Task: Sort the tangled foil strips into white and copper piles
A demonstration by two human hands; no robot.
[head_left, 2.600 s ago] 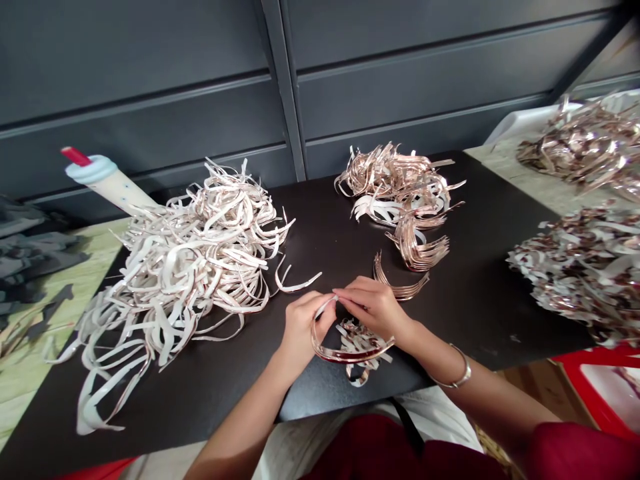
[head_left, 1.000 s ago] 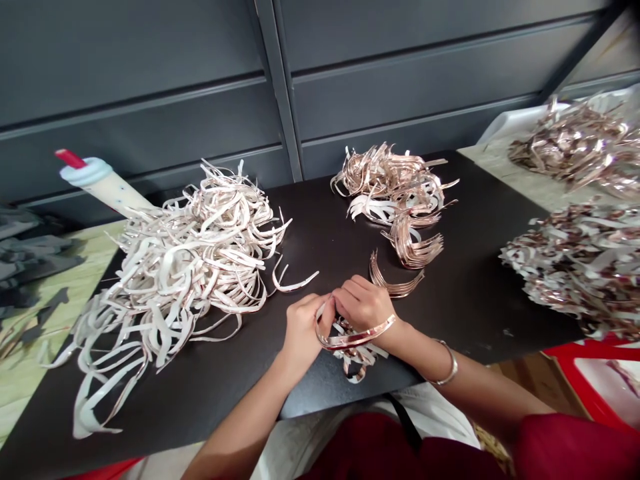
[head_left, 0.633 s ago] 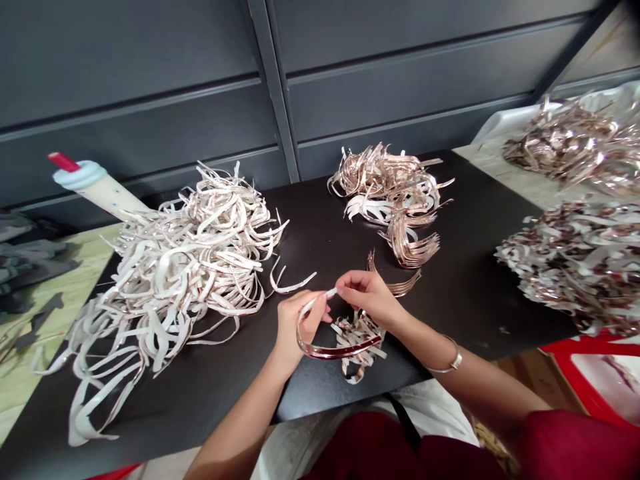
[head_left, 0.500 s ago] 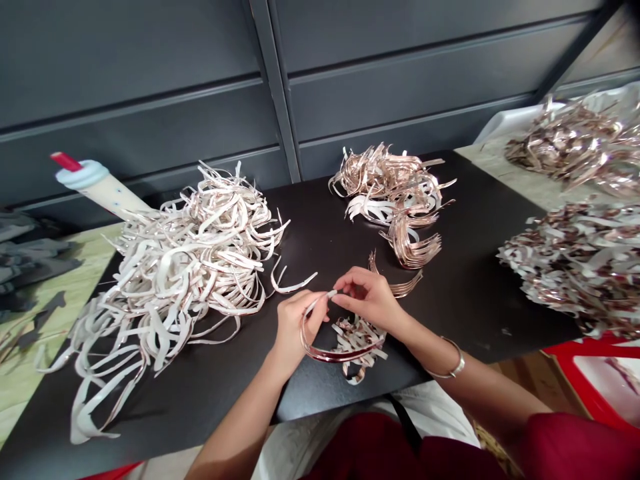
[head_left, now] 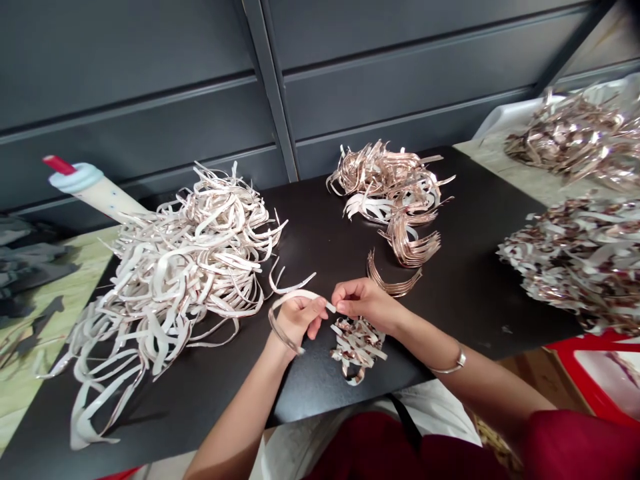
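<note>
Pinched between thumb and fingers of my left hand (head_left: 303, 315) is a curved strip (head_left: 278, 325), white on one face and shiny on the other, which loops back over the wrist. My right hand (head_left: 363, 303) meets the strip's pale end with closed fingertips. Just below the hands lies a small heap of short white and copper-coloured scraps (head_left: 359, 350). Beyond my right hand rests a neat bundle of curved copper-coloured strips (head_left: 395, 283). To the left spreads a large tangled pile of white strips (head_left: 200, 260).
Farther back on the black table (head_left: 310, 220) sits another pile of copper-coloured strips (head_left: 390, 180). A pale tumbler (head_left: 103, 193) with a red straw leans at the left. Heaps of shiny scraps (head_left: 580, 257) stand at the right, above a red-rimmed container (head_left: 590, 380). Grey panels close off the back.
The strip has swung from hanging between the hands to looping left over my left wrist. My right hand has shifted slightly down, uncovering more of the copper-coloured bundle.
</note>
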